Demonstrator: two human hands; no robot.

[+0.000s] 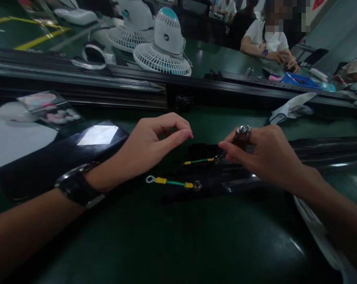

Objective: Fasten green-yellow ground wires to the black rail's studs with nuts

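My right hand [261, 152] is closed around a slim dark metal tool [222, 155], which looks like a small wrench and is mostly hidden by the fingers. Its tip meets the fastener end of the farther short green wire [199, 161], which has yellow sleeves. Closer to me lies a second green wire [175, 183] with a ring terminal at its left end and a fastener at its right, on a dark plastic-wrapped strip [225, 183]. My left hand [157, 142] hovers left of the wires, fingers curled and thumb against them, with nothing visible inside.
Left of my hand is a dark glossy case [62, 157] with a white label. Wrapped profiles [77, 86] run along the back, with white fans [169, 43] beyond. A white glove [293, 107] lies at the right. Across the table sits a person [273, 43] near a blue tray [302, 80].
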